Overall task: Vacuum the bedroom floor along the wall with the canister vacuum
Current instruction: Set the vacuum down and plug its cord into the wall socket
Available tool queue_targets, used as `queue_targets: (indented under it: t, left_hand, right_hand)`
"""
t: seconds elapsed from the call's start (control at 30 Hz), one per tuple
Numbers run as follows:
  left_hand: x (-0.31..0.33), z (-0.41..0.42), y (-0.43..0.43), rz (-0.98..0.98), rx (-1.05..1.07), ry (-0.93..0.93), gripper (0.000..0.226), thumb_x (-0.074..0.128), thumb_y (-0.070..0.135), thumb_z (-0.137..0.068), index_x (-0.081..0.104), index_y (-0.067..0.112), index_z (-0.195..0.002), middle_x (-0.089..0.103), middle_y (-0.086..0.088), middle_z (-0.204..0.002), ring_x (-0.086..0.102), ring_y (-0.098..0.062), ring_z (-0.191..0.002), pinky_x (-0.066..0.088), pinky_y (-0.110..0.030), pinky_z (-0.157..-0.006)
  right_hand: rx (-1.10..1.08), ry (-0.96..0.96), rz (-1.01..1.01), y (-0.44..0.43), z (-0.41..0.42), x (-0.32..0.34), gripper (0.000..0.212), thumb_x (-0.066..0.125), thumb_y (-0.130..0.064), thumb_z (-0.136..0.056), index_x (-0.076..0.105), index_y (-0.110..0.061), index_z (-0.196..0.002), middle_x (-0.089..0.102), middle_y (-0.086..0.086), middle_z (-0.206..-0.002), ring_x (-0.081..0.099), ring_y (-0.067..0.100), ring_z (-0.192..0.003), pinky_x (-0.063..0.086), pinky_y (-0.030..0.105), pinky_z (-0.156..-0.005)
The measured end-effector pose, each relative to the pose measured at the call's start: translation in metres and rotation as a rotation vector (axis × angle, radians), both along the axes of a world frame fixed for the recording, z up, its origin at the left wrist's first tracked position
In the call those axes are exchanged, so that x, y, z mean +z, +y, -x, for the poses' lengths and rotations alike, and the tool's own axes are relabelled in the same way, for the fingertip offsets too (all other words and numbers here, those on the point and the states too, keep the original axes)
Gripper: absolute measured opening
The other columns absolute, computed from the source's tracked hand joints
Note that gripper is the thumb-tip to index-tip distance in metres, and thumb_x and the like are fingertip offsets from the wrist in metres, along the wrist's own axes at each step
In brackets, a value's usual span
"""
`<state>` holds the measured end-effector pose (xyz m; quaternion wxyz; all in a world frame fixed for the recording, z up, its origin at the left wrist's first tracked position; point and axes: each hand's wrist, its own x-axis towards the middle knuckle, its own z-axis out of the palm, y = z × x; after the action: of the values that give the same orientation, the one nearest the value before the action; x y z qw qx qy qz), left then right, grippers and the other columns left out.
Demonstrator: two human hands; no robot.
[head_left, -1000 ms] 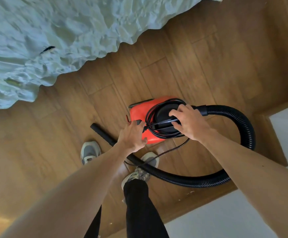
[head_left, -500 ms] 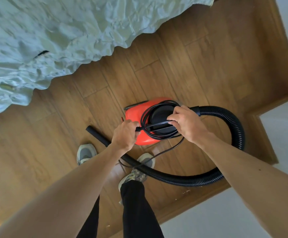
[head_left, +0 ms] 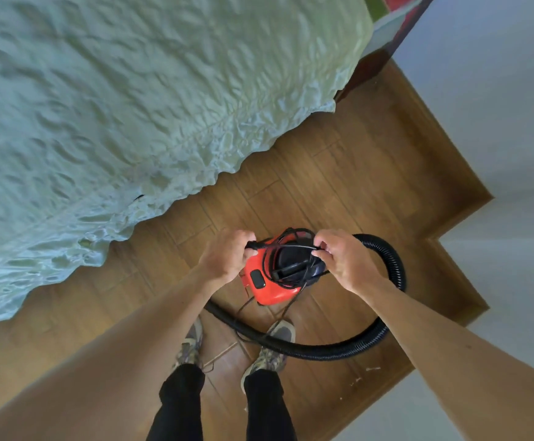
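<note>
A small red canister vacuum (head_left: 267, 289) with a black top stands on the wooden floor just ahead of my feet. Its black power cord (head_left: 286, 248) is coiled around the top. My left hand (head_left: 227, 257) is closed on the cord's plug end at the vacuum's left. My right hand (head_left: 343, 261) pinches a strand of the same cord at the right. The cord is stretched taut between both hands. A black ribbed hose (head_left: 383, 326) loops from the vacuum's right side around to the floor near my shoes.
A bed with a crumpled pale green cover (head_left: 125, 116) fills the left and top. A white wall (head_left: 507, 128) with a wooden skirting (head_left: 459, 218) runs along the right and steps out at a corner. A strip of wooden floor (head_left: 338, 186) lies between them.
The view has tilted up, showing more bed and wall. Both hands have lifted a stretch of cord off the vacuum's top and pulled it taut between them.
</note>
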<state>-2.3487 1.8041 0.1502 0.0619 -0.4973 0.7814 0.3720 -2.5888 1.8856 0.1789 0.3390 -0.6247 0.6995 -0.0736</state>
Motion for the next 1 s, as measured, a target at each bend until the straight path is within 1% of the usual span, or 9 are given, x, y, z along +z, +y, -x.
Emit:
queue_targets:
  t: [0.17, 0.23, 0.3, 0.4, 0.57, 0.73, 0.87, 0.93, 1.0]
  left_hand:
    - [0.066, 0.0, -0.039, 0.082, -0.075, 0.048, 0.013, 0.066, 0.024, -0.093, 0.07, 0.012, -0.093, 0.066, -0.003, -0.079, 0.058, -0.021, -0.07, 0.041, -0.031, -0.059]
    - [0.094, 0.0, -0.053, 0.138, -0.108, 0.07, 0.014, 0.066, 0.024, -0.092, 0.07, 0.011, -0.094, 0.066, -0.003, -0.08, 0.058, -0.02, -0.071, 0.045, -0.033, -0.062]
    - [0.123, -0.001, -0.066, 0.167, -0.127, 0.09, 0.016, 0.066, 0.026, -0.092, 0.07, 0.011, -0.095, 0.068, -0.005, -0.084, 0.062, -0.023, -0.078, 0.051, -0.038, -0.069]
    - [0.166, 0.0, -0.088, 0.218, -0.155, 0.125, 0.017, 0.066, 0.026, -0.093, 0.069, 0.01, -0.099, 0.068, -0.007, -0.088, 0.063, -0.026, -0.083, 0.05, -0.037, -0.072]
    - [0.253, 0.01, -0.126, 0.326, -0.216, 0.217, 0.015, 0.066, 0.025, -0.093, 0.069, 0.011, -0.097, 0.068, -0.002, -0.087, 0.061, -0.021, -0.08, 0.039, -0.028, -0.066]
    - [0.346, 0.025, -0.154, 0.441, -0.307, 0.269, 0.014, 0.068, 0.022, -0.091, 0.07, 0.009, -0.096, 0.07, -0.005, -0.088, 0.063, -0.025, -0.081, 0.05, -0.038, -0.068]
    - [0.413, 0.047, -0.165, 0.512, -0.386, 0.281, 0.013, 0.07, 0.021, -0.09, 0.071, 0.01, -0.097, 0.07, -0.004, -0.087, 0.064, -0.025, -0.08, 0.047, -0.034, -0.066]
    - [0.442, 0.061, -0.167, 0.54, -0.417, 0.289, 0.015, 0.071, 0.022, -0.089, 0.072, 0.011, -0.099, 0.071, -0.004, -0.09, 0.064, -0.025, -0.082, 0.045, -0.031, -0.065]
    - [0.469, 0.079, -0.166, 0.573, -0.439, 0.298, 0.016, 0.071, 0.022, -0.089, 0.072, 0.013, -0.101, 0.072, -0.004, -0.093, 0.064, -0.024, -0.084, 0.042, -0.029, -0.065]
  right_hand:
    - [-0.117, 0.056, 0.133, -0.014, -0.009, 0.061, 0.009, 0.066, -0.013, -0.093, 0.06, -0.011, -0.087, 0.059, -0.003, -0.076, 0.053, 0.02, -0.071, 0.048, 0.039, -0.063]
    - [-0.158, 0.105, 0.162, -0.022, -0.014, 0.088, 0.01, 0.065, -0.016, -0.095, 0.06, -0.014, -0.087, 0.059, -0.003, -0.075, 0.054, 0.019, -0.069, 0.049, 0.038, -0.06]
    - [-0.188, 0.133, 0.19, -0.032, -0.017, 0.116, 0.01, 0.064, -0.017, -0.095, 0.059, -0.014, -0.087, 0.058, -0.001, -0.076, 0.053, 0.019, -0.07, 0.05, 0.039, -0.061]
    - [-0.225, 0.179, 0.23, -0.048, -0.019, 0.163, 0.009, 0.064, -0.018, -0.096, 0.058, -0.016, -0.089, 0.057, -0.002, -0.081, 0.052, 0.018, -0.075, 0.05, 0.038, -0.064]
    - [-0.299, 0.26, 0.365, -0.066, -0.023, 0.249, 0.01, 0.065, -0.017, -0.096, 0.058, -0.017, -0.089, 0.057, -0.007, -0.082, 0.052, 0.012, -0.077, 0.051, 0.032, -0.065]
    - [-0.368, 0.307, 0.433, -0.073, -0.022, 0.325, 0.006, 0.065, -0.019, -0.096, 0.059, -0.017, -0.095, 0.06, -0.006, -0.085, 0.056, 0.013, -0.078, 0.056, 0.035, -0.069]
    - [-0.442, 0.305, 0.462, -0.069, -0.012, 0.378, 0.007, 0.064, -0.02, -0.097, 0.061, -0.014, -0.1, 0.061, -0.003, -0.089, 0.058, 0.015, -0.079, 0.056, 0.034, -0.07]
    - [-0.473, 0.309, 0.463, -0.067, -0.003, 0.4, 0.008, 0.062, -0.021, -0.098, 0.06, -0.014, -0.102, 0.062, -0.002, -0.092, 0.058, 0.015, -0.08, 0.053, 0.026, -0.068]
    - [-0.496, 0.315, 0.475, -0.064, 0.011, 0.418, 0.009, 0.061, -0.021, -0.098, 0.06, -0.015, -0.104, 0.061, -0.002, -0.094, 0.057, 0.014, -0.08, 0.042, 0.015, -0.064]
